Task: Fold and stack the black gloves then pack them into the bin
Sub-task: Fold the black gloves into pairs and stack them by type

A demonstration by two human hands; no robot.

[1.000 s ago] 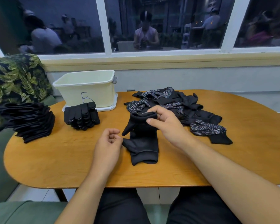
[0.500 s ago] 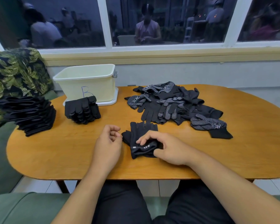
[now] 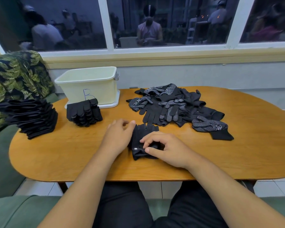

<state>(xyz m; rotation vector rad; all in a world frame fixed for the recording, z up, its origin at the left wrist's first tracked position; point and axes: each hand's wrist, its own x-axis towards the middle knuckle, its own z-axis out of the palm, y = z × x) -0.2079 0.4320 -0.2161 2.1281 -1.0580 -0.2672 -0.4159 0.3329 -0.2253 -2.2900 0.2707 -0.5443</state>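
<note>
Folded glove (image 3: 139,135) | right grip (image 3: 168,148) pinched on near cuff | left grip (image 3: 120,134) slack, at left edge

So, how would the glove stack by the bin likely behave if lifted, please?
The glove stack is loose fabric, so probably light and floppy. Its layers lean unevenly, so it may splay unless gripped from both sides. Dotted palms likely resist sliding.

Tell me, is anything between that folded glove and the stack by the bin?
Nothing blocks it: only bare table lies between the folded glove and the glove stack before the bin. The left hand rests at the glove's left edge; the right hand pinches it.
</note>
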